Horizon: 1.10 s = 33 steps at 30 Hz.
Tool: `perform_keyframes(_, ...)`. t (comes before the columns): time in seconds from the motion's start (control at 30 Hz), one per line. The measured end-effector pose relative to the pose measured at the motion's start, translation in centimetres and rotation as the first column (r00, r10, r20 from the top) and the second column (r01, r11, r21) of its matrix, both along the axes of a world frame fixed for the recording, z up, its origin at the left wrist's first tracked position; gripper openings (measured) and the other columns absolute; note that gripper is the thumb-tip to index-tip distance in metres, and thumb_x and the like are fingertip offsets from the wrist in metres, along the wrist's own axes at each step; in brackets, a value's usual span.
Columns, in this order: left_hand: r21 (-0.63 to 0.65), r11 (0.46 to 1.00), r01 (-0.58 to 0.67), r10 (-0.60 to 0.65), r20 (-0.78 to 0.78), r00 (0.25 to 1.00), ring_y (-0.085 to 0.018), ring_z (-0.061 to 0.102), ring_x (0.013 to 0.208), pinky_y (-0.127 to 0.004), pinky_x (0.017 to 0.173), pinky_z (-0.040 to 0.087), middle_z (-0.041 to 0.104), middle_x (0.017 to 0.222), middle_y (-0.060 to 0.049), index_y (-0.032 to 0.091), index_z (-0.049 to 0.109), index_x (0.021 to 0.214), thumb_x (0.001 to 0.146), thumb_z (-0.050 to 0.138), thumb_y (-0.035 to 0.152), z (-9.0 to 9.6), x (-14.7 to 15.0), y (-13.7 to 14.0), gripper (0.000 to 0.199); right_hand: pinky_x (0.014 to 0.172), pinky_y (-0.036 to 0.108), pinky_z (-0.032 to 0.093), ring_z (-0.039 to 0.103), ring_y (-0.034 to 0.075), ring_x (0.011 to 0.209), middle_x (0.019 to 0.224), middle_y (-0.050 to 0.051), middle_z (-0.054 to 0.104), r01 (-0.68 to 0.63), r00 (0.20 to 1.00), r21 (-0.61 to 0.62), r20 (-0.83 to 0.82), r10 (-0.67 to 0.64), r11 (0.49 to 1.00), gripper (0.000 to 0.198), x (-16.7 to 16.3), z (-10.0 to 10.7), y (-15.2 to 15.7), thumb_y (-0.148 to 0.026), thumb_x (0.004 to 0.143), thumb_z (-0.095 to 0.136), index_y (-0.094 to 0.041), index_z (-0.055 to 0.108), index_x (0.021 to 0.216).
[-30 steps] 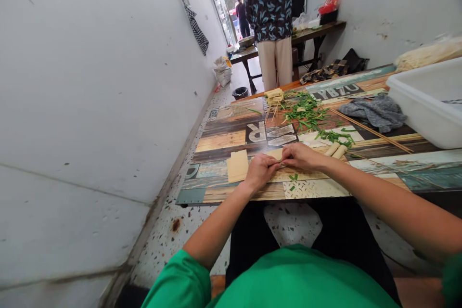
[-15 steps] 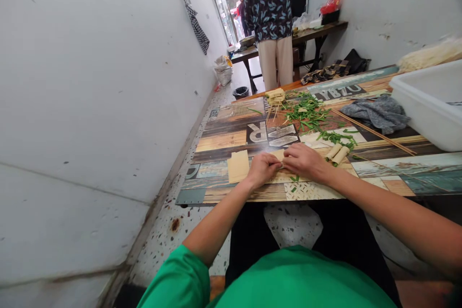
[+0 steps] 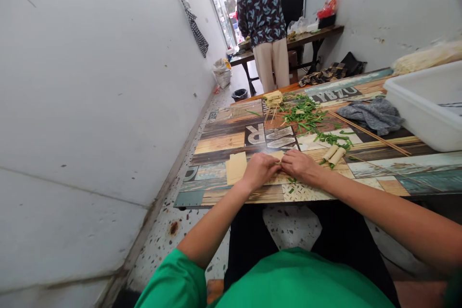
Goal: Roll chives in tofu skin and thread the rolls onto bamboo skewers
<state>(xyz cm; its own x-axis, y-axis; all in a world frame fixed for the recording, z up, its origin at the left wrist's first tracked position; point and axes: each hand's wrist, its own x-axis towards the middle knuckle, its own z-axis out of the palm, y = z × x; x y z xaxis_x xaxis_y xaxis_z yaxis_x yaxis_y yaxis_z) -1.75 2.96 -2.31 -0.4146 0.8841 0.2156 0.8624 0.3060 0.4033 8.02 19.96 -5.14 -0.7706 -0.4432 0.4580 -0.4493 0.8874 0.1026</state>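
My left hand (image 3: 260, 171) and my right hand (image 3: 301, 167) meet low over the near part of the table, fingertips pinched together. Between them is a pale yellow tofu-skin sheet (image 3: 277, 155), mostly hidden under the fingers; whether anything is inside it cannot be seen. To the left of my left hand lie flat tofu-skin sheets (image 3: 236, 169). Beyond my right wrist rest two finished-looking tofu-skin rolls (image 3: 337, 158) with green ends. Small bits of chopped greens (image 3: 291, 180) lie just below my right hand.
A loose heap of chopped greens (image 3: 305, 114) spreads across the table, beside stacked rolls (image 3: 273, 98) on skewers. Further right are long wooden sticks (image 3: 375, 134), a grey cloth (image 3: 377, 114) and a white tub (image 3: 418, 113). A person (image 3: 265, 14) stands at a back table.
Both hands have drawn slightly closer together, the fingers curling in over the sheet. The person at the back has shifted and turned a little to the left.
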Motion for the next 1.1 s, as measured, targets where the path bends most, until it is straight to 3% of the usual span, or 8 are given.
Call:
perform_keyframes(0.1, -0.046, 0.997, 0.057, -0.066, -0.234, 0.97, -0.02, 0.061, 0.088, -0.033, 0.081, 0.042, 0.072, 0.09, -0.006, 0.02, 0.074, 0.089, 0.087, 0.067, 0.031, -0.3, 1.0, -0.5, 0.013, 0.071, 0.032, 0.03, 0.045, 0.018, 0.075, 0.074, 0.007, 0.059, 0.037, 0.998, -0.056, 0.045, -0.035, 0.998, 0.033, -0.3, -0.1, 0.1, -0.026, 0.099, 0.046, -0.014, 0.067, 0.077)
perform_keyframes(0.23, 0.02, 0.999, -0.036, 0.041, -0.372, 0.927, -0.021, 0.055, 0.095, -0.034, 0.081, 0.037, 0.068, 0.1, -0.006, 0.022, 0.072, 0.087, 0.09, 0.064, 0.031, -1.4, 1.6, -0.6, 0.013, 0.07, 0.03, 0.031, 0.048, 0.017, 0.075, 0.078, 0.008, 0.062, 0.037, 0.989, -0.162, 0.144, -0.014, 0.986, 0.036, -0.7, 0.2, 0.4, -0.027, 0.099, 0.044, -0.014, 0.07, 0.077)
perform_keyframes(0.43, -0.064, 0.998, -0.02, 0.005, -0.227, 0.974, -0.018, 0.055, 0.081, -0.035, 0.077, 0.034, 0.07, 0.082, -0.003, 0.022, 0.075, 0.079, 0.092, 0.061, 0.028, -0.7, 0.6, 0.2, 0.021, 0.067, 0.028, 0.031, 0.048, 0.016, 0.075, 0.08, 0.008, 0.061, 0.102, 0.97, -0.241, 0.24, -0.043, 0.965, 0.033, -0.9, 0.9, 0.6, -0.029, 0.095, 0.051, -0.015, 0.071, 0.073)
perform_keyframes(0.63, -0.113, 0.988, 0.102, -0.11, -0.065, 0.992, -0.016, 0.062, 0.078, -0.031, 0.075, 0.039, 0.074, 0.081, -0.003, 0.021, 0.076, 0.079, 0.087, 0.066, 0.02, 0.6, -0.7, 0.9, 0.013, 0.07, 0.03, 0.031, 0.049, 0.019, 0.079, 0.083, 0.009, 0.061, 0.11, 0.983, -0.103, 0.155, -0.093, 0.989, 0.019, -0.4, 0.6, 0.5, -0.024, 0.091, 0.057, -0.014, 0.071, 0.084)
perform_keyframes(0.87, -0.092, 0.989, 0.115, -0.121, -0.072, 0.99, -0.017, 0.064, 0.08, -0.03, 0.076, 0.041, 0.075, 0.084, -0.003, 0.021, 0.076, 0.081, 0.087, 0.066, 0.019, 0.1, -1.0, 0.7, 0.012, 0.07, 0.03, 0.029, 0.046, 0.017, 0.074, 0.076, 0.007, 0.059, 0.031, 0.997, -0.051, 0.073, -0.027, 0.998, 0.026, -0.6, -0.4, 0.9, -0.021, 0.096, 0.048, -0.015, 0.066, 0.079)
perform_keyframes(1.1, -0.086, 0.996, -0.039, 0.018, -0.235, 0.972, -0.022, 0.06, 0.085, -0.037, 0.078, 0.035, 0.072, 0.085, -0.006, 0.02, 0.073, 0.088, 0.085, 0.071, 0.035, -0.4, 0.8, 0.2, 0.015, 0.064, 0.027, 0.031, 0.051, 0.015, 0.069, 0.076, 0.009, 0.064, 0.106, 0.959, -0.171, 0.279, -0.056, 0.98, 0.033, -1.0, 0.8, 0.9, -0.027, 0.096, 0.048, -0.014, 0.072, 0.077)
